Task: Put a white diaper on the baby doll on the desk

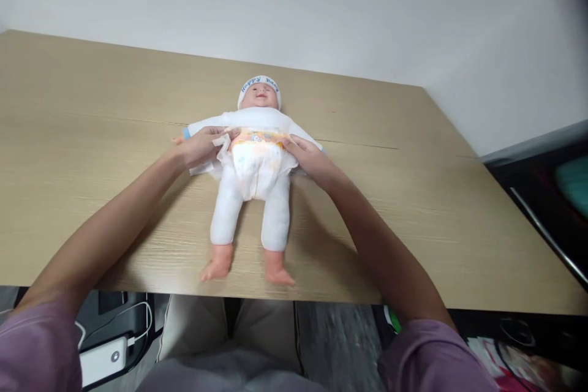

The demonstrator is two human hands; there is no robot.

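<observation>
On its back on the wooden table lies a baby doll [225, 214] in a white suit and a lettered white cap, feet toward me. A white diaper [257, 162] with an orange printed waistband covers its hips and belly. My left hand [206, 146] pinches the diaper's waist edge on the left, where a crumpled side flap sticks out. At the opposite end of the waistband, my right hand [307, 154] has its thumb and fingers closed on the edge. Parts of the fingertips on both sides are hidden by the diaper.
The table [441, 220] reaches back to a pale wall [321, 12]. Below its front edge at the left is a white power bank [103, 360] with a cable. Packets [505, 361] lie low at the right, near a dark piece of furniture.
</observation>
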